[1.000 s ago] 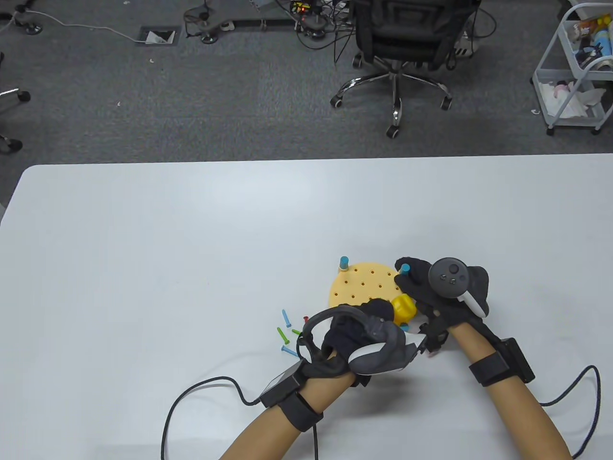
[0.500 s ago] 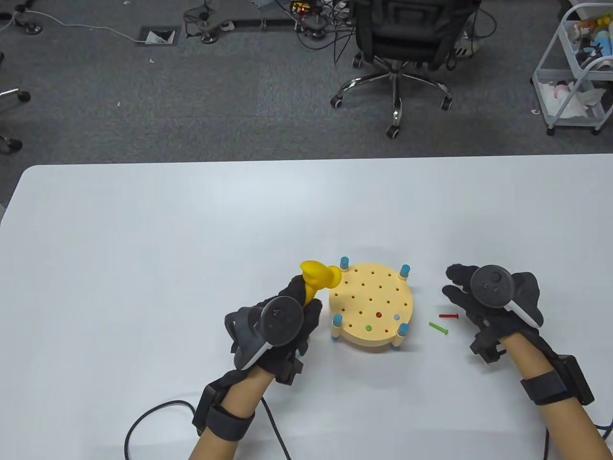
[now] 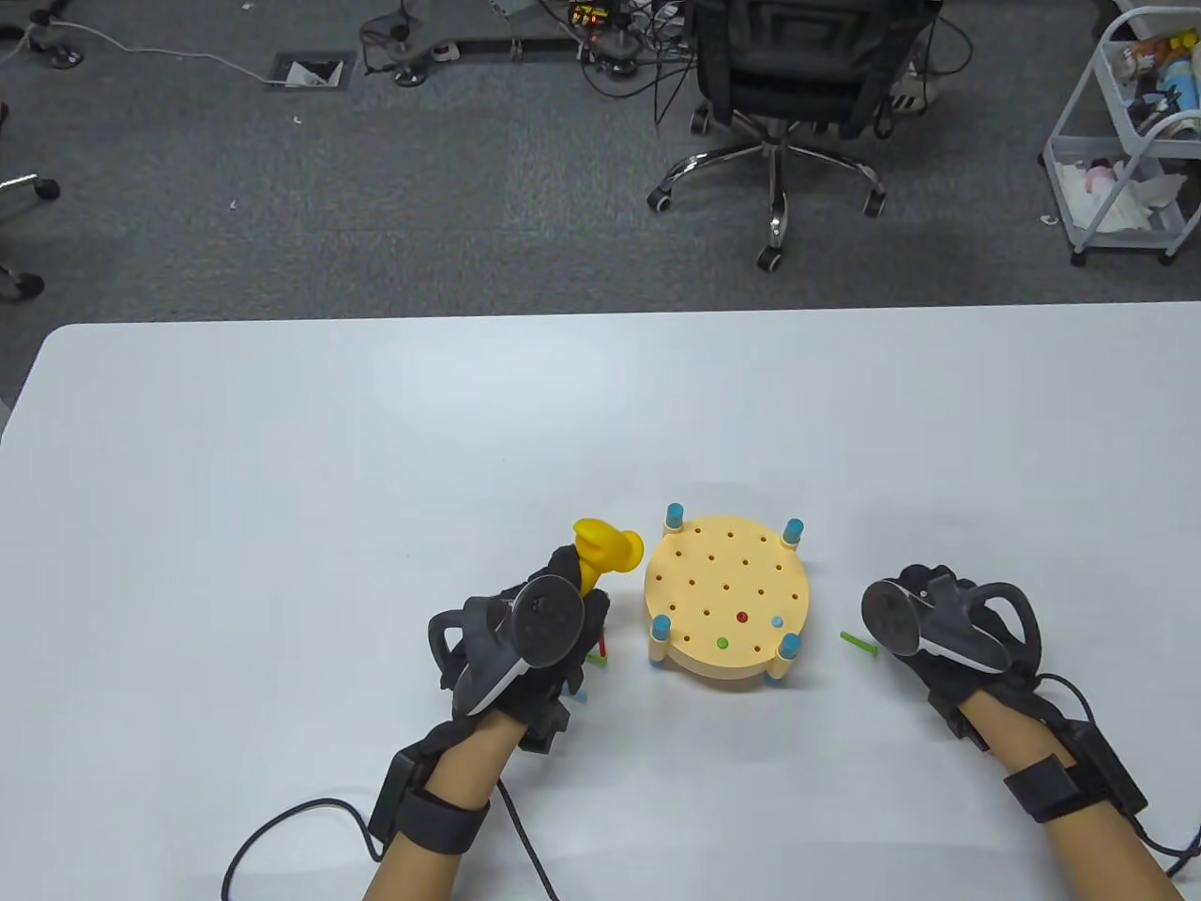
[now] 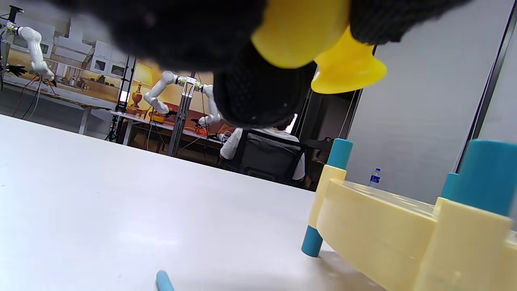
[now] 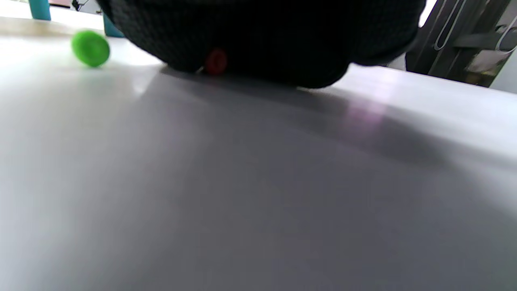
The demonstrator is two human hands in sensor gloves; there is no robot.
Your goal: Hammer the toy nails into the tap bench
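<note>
The round yellow tap bench (image 3: pixel 727 582) stands on blue legs at the table's front middle, with a red nail (image 3: pixel 742 617), a green nail (image 3: pixel 722 643) and a blue nail (image 3: pixel 777 621) set in its near holes. My left hand (image 3: pixel 554 610) grips the yellow toy hammer (image 3: pixel 608 547) by its handle, head up, just left of the bench (image 4: pixel 383 226); the hammer (image 4: pixel 323 44) also shows in the left wrist view. My right hand (image 3: pixel 924 624) is lowered to the table right of the bench, fingertips pinching a loose red nail (image 5: pixel 216 61). A loose green nail (image 3: pixel 858 644) lies beside it.
Loose red and green nails (image 3: pixel 599 652) and a blue one (image 3: pixel 579 696) lie partly under my left hand. Glove cables trail off the table's front edge. An office chair (image 3: pixel 779 84) and a white trolley (image 3: pixel 1126 141) stand on the floor beyond the table.
My right hand has dropped onto the loose red nail, which is now hidden from above. My left hand and hammer drew slightly back and left, uncovering nails beneath.
</note>
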